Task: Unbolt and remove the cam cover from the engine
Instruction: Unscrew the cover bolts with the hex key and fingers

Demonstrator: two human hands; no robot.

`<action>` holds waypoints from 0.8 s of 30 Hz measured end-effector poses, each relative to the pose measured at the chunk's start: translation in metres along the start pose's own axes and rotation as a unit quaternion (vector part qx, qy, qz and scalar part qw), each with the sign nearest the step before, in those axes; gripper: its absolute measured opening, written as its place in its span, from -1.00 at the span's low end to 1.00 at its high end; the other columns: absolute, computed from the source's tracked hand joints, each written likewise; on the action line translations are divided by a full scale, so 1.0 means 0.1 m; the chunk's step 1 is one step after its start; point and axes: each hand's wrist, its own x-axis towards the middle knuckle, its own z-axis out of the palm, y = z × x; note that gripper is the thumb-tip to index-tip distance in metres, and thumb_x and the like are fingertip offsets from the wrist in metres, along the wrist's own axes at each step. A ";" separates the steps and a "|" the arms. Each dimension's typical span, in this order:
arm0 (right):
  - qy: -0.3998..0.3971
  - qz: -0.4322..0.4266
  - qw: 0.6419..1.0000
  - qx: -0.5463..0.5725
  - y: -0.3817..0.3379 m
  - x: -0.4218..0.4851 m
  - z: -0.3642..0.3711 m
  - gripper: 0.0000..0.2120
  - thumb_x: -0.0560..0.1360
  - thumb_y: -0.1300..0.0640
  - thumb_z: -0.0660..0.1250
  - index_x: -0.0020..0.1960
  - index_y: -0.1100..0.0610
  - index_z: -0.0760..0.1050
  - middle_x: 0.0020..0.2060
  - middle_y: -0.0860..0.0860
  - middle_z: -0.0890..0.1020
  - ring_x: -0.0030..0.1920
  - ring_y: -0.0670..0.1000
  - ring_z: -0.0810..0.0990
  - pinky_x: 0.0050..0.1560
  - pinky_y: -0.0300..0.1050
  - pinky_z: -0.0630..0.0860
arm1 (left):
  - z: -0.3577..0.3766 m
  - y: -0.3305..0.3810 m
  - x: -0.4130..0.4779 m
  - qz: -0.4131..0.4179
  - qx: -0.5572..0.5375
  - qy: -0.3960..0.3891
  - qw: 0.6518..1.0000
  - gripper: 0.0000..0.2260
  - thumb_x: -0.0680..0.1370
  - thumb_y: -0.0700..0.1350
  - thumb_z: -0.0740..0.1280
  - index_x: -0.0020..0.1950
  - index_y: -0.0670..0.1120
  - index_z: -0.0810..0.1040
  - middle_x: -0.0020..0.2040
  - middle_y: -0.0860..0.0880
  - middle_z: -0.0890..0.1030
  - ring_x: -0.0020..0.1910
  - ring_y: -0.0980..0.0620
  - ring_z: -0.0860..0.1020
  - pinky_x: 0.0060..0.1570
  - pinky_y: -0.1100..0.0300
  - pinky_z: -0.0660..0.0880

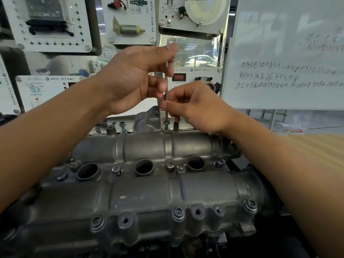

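the left grip (134, 77) is clenched round the top of a thin metal driver shaft (166, 84), thumb capping the upper end and fingers curled against the rod, while the right grip (197, 107) pinches the same shaft lower down between thumb and forefinger, its other fingers folded in. the shaft stands nearly upright, and its tip sits on a flanged bolt (166, 126) at the far edge of the cam cover (167, 192) (i can't tell how far that bolt stands out of its hole). the cover itself, grey cast metal, lies on the engine right under both forearms. to the left along the same far edge another bolt (122, 126) stands well proud of its boss. down the middle of the cover run three round plug wells (144, 167), with small bolts between them seated low. on the near edge more flanged bolts (178, 214) sit in their bosses beside a few open holes. behind the engine hang white training panels (128, 19) with mounted parts, and to the right stands a whiteboard (288, 53) with handwriting on it.
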 end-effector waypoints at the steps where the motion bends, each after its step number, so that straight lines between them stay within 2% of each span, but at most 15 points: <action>1: -0.003 -0.001 1.000 -0.002 0.00 0.00 0.00 -0.73 0.59 0.23 0.35 -0.14 0.46 0.54 -0.42 0.10 0.49 -0.42 -0.08 0.43 -0.29 -0.20 0.41 | 0.01 0.00 0.00 -0.002 0.014 0.027 1.000 -0.77 0.51 0.10 0.36 -0.13 -0.06 0.50 -0.26 0.02 0.55 -0.50 0.10 0.43 -0.48 0.28 0.41; 3: -0.013 -0.002 1.000 -0.012 -0.01 0.00 0.01 -0.73 0.60 0.22 0.33 -0.15 0.43 0.55 -0.44 0.04 0.47 -0.43 -0.09 0.40 -0.31 -0.25 0.38 | 0.02 0.01 0.01 -0.013 0.032 0.080 0.996 -0.74 0.55 0.10 0.37 -0.20 -0.04 0.47 -0.32 0.03 0.53 -0.55 0.09 0.39 -0.53 0.28 0.35; 8: -0.032 -0.009 0.999 -0.031 -0.05 -0.01 0.02 -0.76 0.61 0.21 0.31 -0.21 0.26 0.58 -0.41 0.09 0.51 -0.36 0.02 0.43 -0.25 -0.08 0.42 | 0.03 0.02 0.03 -0.040 0.036 0.146 0.988 -0.68 0.60 0.06 0.33 -0.32 -0.01 0.40 -0.41 0.01 0.51 -0.61 0.07 0.34 -0.58 0.27 0.30; 12: -0.034 -0.012 0.999 -0.035 -0.04 -0.01 0.02 -0.77 0.61 0.21 0.32 -0.08 0.38 0.60 -0.33 0.28 0.55 -0.33 0.08 0.45 -0.26 0.04 0.47 | 0.00 0.03 0.03 -0.051 0.027 0.154 0.986 -0.66 0.59 0.01 0.29 -0.37 -0.02 0.39 -0.44 -0.01 0.50 -0.63 0.06 0.32 -0.59 0.27 0.28; 16: -0.027 -0.013 0.999 -0.019 -0.04 -0.01 0.02 -0.81 0.59 0.22 0.35 -0.07 0.35 0.62 -0.35 0.26 0.52 -0.34 0.07 0.42 -0.25 -0.04 0.42 | -0.04 0.03 0.04 -0.060 0.000 0.136 0.989 -0.66 0.60 -0.06 0.18 -0.38 -0.04 0.41 -0.43 -0.04 0.52 -0.62 0.05 0.33 -0.57 0.29 0.30; 18: -0.018 -0.014 1.000 -0.012 -0.04 -0.01 0.02 -0.81 0.59 0.21 0.36 -0.12 0.31 0.63 -0.36 0.26 0.52 -0.34 0.09 0.42 -0.26 0.00 0.42 | -0.07 0.03 0.04 -0.066 -0.026 0.109 0.991 -0.68 0.60 -0.08 0.11 -0.34 -0.06 0.42 -0.40 -0.05 0.54 -0.59 0.06 0.36 -0.54 0.30 0.33; 21: -0.003 -0.015 1.000 -0.008 -0.04 -0.01 0.03 -0.71 0.59 0.19 0.35 -0.16 0.43 0.57 -0.33 0.40 0.52 -0.35 0.12 0.44 -0.29 0.08 0.45 | -0.11 0.03 0.03 -0.069 -0.070 0.038 0.994 -0.68 0.61 -0.07 0.05 -0.22 -0.12 0.50 -0.32 -0.07 0.60 -0.49 0.04 0.45 -0.46 0.27 0.42; 24: 0.016 -0.015 1.000 -0.005 -0.03 -0.01 0.02 -0.65 0.59 0.19 0.36 -0.22 0.47 0.53 -0.40 0.28 0.53 -0.38 0.06 0.45 -0.30 -0.10 0.43 | -0.12 0.02 0.02 -0.064 -0.087 -0.024 0.994 -0.66 0.59 -0.05 0.08 -0.10 -0.16 0.60 -0.21 -0.10 0.64 -0.37 0.01 0.53 -0.36 0.22 0.52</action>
